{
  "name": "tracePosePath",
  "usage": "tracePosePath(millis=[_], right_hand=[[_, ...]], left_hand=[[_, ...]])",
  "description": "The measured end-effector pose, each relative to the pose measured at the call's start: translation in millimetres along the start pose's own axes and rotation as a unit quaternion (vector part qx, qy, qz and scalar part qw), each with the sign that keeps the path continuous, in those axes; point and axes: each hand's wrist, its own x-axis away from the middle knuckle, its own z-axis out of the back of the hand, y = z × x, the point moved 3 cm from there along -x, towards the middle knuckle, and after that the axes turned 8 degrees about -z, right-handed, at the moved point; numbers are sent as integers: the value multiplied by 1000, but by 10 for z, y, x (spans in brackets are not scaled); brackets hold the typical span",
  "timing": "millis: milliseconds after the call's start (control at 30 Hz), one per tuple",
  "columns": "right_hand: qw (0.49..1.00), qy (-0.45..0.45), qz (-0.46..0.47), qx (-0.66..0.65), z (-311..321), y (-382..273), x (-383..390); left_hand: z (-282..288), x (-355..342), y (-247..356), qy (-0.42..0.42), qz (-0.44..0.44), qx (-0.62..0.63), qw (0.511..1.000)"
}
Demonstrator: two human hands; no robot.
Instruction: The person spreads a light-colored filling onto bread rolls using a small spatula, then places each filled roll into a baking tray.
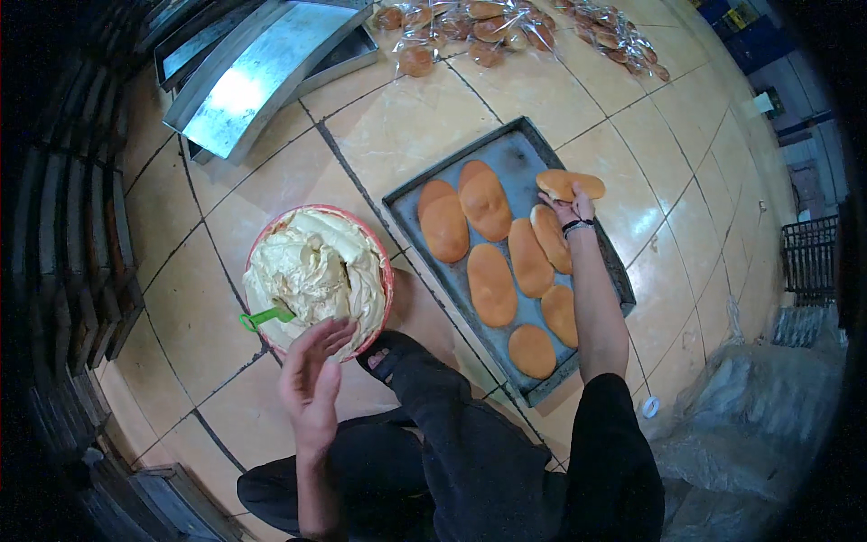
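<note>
Over the far right side of a dark metal baking tray (572,372), my right hand (569,206) grips an oval bread bun (567,184). Several more golden-brown buns (491,285) lie in the tray, a few of them touching or leaning on one another. My left hand (310,379) is held with its fingers stretched out and nothing in it, just above the near rim of a red tub (389,287). Pale cream (312,257) fills that tub in a heap. A green-handled tool (264,317) sticks out of the cream at the tub's left edge.
Bagged buns (488,27) lie on the tiled floor at the far side. Empty metal trays (257,77) are piled at the far left, with stacked dark trays (68,235) along the left. Clear plastic sheeting (741,415) and a dark crate (810,256) are on the right.
</note>
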Motion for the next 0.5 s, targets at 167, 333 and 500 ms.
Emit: tracePosePath(millis=[167, 333, 500], right_hand=[[784, -92, 352, 503, -1365, 461, 1875], [594, -322, 475, 564, -1980, 1109, 3506], [796, -227, 269, 492, -2175, 1419, 3389]], left_hand=[[-275, -142, 4, 0, 85, 81, 993], [-346, -280, -80, 96, 97, 109, 985], [161, -127, -127, 34, 192, 186, 963]])
